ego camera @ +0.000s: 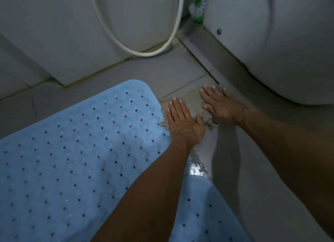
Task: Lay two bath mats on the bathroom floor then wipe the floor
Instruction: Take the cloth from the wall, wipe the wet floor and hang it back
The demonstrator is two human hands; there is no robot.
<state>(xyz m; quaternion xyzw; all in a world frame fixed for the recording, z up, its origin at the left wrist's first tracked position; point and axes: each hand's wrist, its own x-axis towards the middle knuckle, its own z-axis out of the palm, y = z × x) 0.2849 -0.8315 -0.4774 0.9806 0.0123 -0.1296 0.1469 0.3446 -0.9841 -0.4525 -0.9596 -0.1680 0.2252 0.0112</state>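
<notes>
Your left hand and right hand press flat, fingers straight, on a rough brown cloth on the gray tile floor, right of the bumpy blue mat full of holes.

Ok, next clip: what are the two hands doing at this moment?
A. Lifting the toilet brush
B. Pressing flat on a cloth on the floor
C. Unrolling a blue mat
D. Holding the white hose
B: the left hand and right hand lie with straight fingers on the brownish cloth, spread on the floor tiles beside the blue mat.
</notes>
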